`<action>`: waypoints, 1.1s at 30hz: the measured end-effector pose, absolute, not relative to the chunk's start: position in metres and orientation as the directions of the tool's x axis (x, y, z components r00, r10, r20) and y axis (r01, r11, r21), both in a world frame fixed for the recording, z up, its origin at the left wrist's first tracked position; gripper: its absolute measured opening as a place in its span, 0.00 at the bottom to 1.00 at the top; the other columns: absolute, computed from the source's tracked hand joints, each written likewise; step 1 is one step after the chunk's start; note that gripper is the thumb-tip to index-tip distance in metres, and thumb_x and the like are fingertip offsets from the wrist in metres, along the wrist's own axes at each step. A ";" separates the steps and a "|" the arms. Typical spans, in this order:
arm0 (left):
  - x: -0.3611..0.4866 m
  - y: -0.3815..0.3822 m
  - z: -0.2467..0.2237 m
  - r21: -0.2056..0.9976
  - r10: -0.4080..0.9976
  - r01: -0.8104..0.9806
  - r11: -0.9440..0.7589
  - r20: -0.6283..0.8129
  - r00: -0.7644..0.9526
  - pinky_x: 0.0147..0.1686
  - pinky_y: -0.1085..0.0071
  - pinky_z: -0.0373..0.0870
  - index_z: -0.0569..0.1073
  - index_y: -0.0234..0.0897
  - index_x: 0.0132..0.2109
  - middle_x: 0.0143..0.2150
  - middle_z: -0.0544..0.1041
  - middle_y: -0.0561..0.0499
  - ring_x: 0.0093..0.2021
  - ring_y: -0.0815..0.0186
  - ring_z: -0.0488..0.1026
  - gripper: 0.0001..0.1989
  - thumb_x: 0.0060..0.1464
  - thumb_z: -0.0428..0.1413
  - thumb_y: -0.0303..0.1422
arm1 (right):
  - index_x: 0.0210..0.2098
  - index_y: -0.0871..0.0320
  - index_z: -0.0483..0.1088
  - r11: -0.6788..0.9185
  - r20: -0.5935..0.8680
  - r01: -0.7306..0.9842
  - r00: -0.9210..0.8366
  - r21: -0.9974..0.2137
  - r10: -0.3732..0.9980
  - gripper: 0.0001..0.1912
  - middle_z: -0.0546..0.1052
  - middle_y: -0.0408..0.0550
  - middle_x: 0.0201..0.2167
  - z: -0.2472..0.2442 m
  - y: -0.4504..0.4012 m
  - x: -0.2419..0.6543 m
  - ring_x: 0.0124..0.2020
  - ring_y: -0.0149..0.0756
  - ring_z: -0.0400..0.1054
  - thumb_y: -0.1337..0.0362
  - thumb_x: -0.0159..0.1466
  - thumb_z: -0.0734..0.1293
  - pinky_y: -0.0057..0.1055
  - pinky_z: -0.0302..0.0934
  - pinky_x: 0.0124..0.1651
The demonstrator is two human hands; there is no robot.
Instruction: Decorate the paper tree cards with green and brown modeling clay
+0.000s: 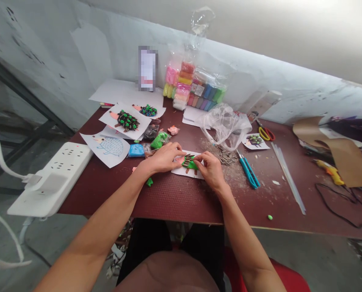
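Observation:
A small white card (184,170) lies on the table in front of me, with a hedgehog picture of green clay (192,165) on it. Slim brown seed-like pieces (188,157) stick up out of the clay in rows. My left hand (168,157) rests on the card's left side, its fingers stretched out near the pink head. At the right edge of the clay, my right hand (210,168) has thumb and fingertips pinched together; what they hold is too small to make out. Just beyond that hand is a pile of loose brown seed-like pieces (227,156).
Finished hedgehog cards (128,121) and a drawing (108,146) lie left, near clay packs (136,150). Bagged colored clay (196,87) stands at the wall. A teal cutter (249,172), scissors (266,134), glue sticks (287,178) and a glue gun (331,171) lie right. A power strip (54,178) is left.

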State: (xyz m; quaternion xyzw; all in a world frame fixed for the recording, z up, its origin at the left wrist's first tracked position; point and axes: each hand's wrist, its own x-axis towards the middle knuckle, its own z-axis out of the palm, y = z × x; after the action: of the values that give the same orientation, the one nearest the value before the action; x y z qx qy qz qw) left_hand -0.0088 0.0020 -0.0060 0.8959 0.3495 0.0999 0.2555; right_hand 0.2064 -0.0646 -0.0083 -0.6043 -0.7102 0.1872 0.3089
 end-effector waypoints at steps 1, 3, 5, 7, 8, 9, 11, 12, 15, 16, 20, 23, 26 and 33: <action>-0.009 0.002 -0.006 0.527 0.676 0.575 -0.626 -0.001 0.737 0.55 0.61 0.64 0.79 0.40 0.52 0.53 0.71 0.44 0.53 0.55 0.68 0.16 0.60 0.54 0.36 | 0.31 0.55 0.76 0.200 0.209 0.746 -0.083 -0.635 0.974 0.06 0.75 0.46 0.32 -0.009 -0.064 0.206 0.33 0.36 0.68 0.66 0.63 0.67 0.33 0.59 0.41; -0.009 0.002 -0.006 0.528 0.676 0.575 -0.625 -0.001 0.736 0.55 0.60 0.64 0.79 0.40 0.53 0.53 0.71 0.44 0.53 0.55 0.68 0.16 0.61 0.54 0.36 | 0.31 0.55 0.76 0.198 0.200 0.752 -0.090 -0.628 0.976 0.06 0.75 0.45 0.32 -0.011 -0.064 0.206 0.34 0.36 0.68 0.67 0.64 0.67 0.33 0.60 0.42; -0.009 0.003 -0.007 0.529 0.677 0.574 -0.625 0.002 0.736 0.55 0.60 0.64 0.78 0.41 0.54 0.53 0.71 0.45 0.53 0.55 0.67 0.17 0.60 0.54 0.36 | 0.31 0.55 0.76 0.198 0.198 0.759 -0.093 -0.620 0.976 0.07 0.75 0.45 0.32 -0.012 -0.064 0.206 0.34 0.35 0.68 0.67 0.64 0.67 0.33 0.60 0.42; -0.009 0.003 -0.008 0.527 0.675 0.572 -0.629 0.005 0.738 0.54 0.61 0.64 0.78 0.42 0.54 0.53 0.71 0.45 0.53 0.55 0.67 0.17 0.60 0.55 0.35 | 0.31 0.55 0.76 0.200 0.203 0.770 -0.094 -0.606 0.975 0.07 0.75 0.45 0.32 -0.013 -0.063 0.206 0.34 0.35 0.68 0.67 0.64 0.67 0.32 0.59 0.42; -0.009 0.003 -0.009 0.527 0.674 0.569 -0.631 0.008 0.739 0.54 0.61 0.64 0.78 0.42 0.54 0.53 0.71 0.45 0.53 0.56 0.67 0.17 0.60 0.55 0.35 | 0.31 0.55 0.77 0.200 0.204 0.777 -0.094 -0.597 0.974 0.07 0.74 0.45 0.32 -0.013 -0.063 0.206 0.33 0.35 0.68 0.68 0.64 0.67 0.32 0.59 0.42; -0.009 0.004 -0.009 0.528 0.672 0.567 -0.633 0.011 0.740 0.54 0.61 0.64 0.78 0.42 0.54 0.52 0.71 0.45 0.52 0.56 0.67 0.17 0.60 0.55 0.35 | 0.31 0.55 0.76 0.199 0.204 0.785 -0.094 -0.587 0.974 0.07 0.74 0.45 0.31 -0.013 -0.063 0.206 0.33 0.35 0.68 0.68 0.64 0.67 0.32 0.59 0.41; -0.009 0.003 -0.010 0.528 0.672 0.564 -0.634 0.016 0.740 0.54 0.62 0.64 0.78 0.42 0.53 0.52 0.71 0.45 0.52 0.56 0.67 0.17 0.60 0.54 0.36 | 0.31 0.55 0.76 0.194 0.200 0.799 -0.094 -0.569 0.975 0.07 0.74 0.44 0.30 -0.012 -0.063 0.205 0.32 0.35 0.68 0.68 0.64 0.67 0.32 0.58 0.40; -0.009 0.003 -0.009 0.528 0.673 0.565 -0.634 0.017 0.740 0.54 0.62 0.64 0.79 0.42 0.53 0.52 0.71 0.45 0.52 0.56 0.67 0.16 0.60 0.54 0.36 | 0.30 0.55 0.76 0.192 0.198 0.805 -0.095 -0.561 0.976 0.07 0.74 0.44 0.30 -0.012 -0.063 0.204 0.32 0.35 0.67 0.68 0.64 0.67 0.31 0.58 0.40; -0.009 0.003 -0.008 0.526 0.675 0.571 -0.630 0.007 0.738 0.54 0.62 0.64 0.79 0.40 0.52 0.53 0.71 0.45 0.53 0.56 0.67 0.16 0.60 0.54 0.35 | 0.30 0.55 0.76 0.187 0.191 0.818 -0.095 -0.545 0.977 0.08 0.74 0.44 0.30 -0.011 -0.062 0.203 0.31 0.34 0.67 0.68 0.65 0.67 0.31 0.57 0.39; -0.008 0.003 -0.008 0.525 0.676 0.573 -0.629 0.004 0.737 0.55 0.62 0.64 0.79 0.40 0.52 0.53 0.71 0.44 0.53 0.55 0.67 0.16 0.60 0.54 0.35 | 0.30 0.55 0.76 0.185 0.188 0.821 -0.097 -0.540 0.977 0.08 0.74 0.44 0.30 -0.011 -0.062 0.203 0.31 0.34 0.67 0.68 0.65 0.67 0.31 0.56 0.39; -0.008 0.002 -0.008 0.521 0.675 0.575 -0.631 0.002 0.738 0.54 0.61 0.64 0.79 0.40 0.53 0.52 0.71 0.44 0.52 0.55 0.68 0.17 0.59 0.54 0.35 | 0.30 0.55 0.76 0.187 0.181 0.831 -0.105 -0.524 0.978 0.07 0.75 0.44 0.30 -0.012 -0.061 0.203 0.32 0.34 0.68 0.69 0.64 0.67 0.31 0.56 0.40; -0.008 0.003 -0.009 0.518 0.675 0.575 -0.634 0.008 0.737 0.54 0.62 0.64 0.79 0.41 0.52 0.52 0.71 0.45 0.52 0.55 0.68 0.16 0.59 0.55 0.36 | 0.30 0.54 0.77 0.179 0.183 0.822 -0.093 -0.541 0.979 0.07 0.75 0.44 0.30 -0.013 -0.061 0.203 0.33 0.34 0.69 0.68 0.64 0.67 0.31 0.57 0.41; -0.008 0.003 -0.009 0.520 0.676 0.576 -0.631 0.006 0.736 0.54 0.62 0.64 0.79 0.41 0.53 0.53 0.71 0.45 0.53 0.56 0.68 0.16 0.60 0.55 0.36 | 0.32 0.55 0.78 0.169 0.186 0.791 -0.072 -0.588 0.980 0.05 0.75 0.44 0.31 -0.012 -0.062 0.204 0.32 0.34 0.68 0.66 0.63 0.68 0.30 0.58 0.39; -0.009 0.004 -0.007 0.537 0.678 0.575 -0.618 -0.006 0.735 0.55 0.61 0.64 0.78 0.41 0.56 0.53 0.71 0.44 0.53 0.54 0.68 0.19 0.60 0.54 0.36 | 0.33 0.58 0.79 0.021 0.305 0.836 0.176 -0.549 0.936 0.10 0.78 0.49 0.32 -0.005 -0.062 0.235 0.30 0.35 0.66 0.63 0.63 0.65 0.32 0.60 0.38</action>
State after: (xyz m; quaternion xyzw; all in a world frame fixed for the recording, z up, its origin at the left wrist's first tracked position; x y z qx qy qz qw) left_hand -0.0089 0.0036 -0.0071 0.8939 0.3504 0.0988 0.2614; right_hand 0.2348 -0.0625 -0.0055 -0.6953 -0.6370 0.0772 0.3237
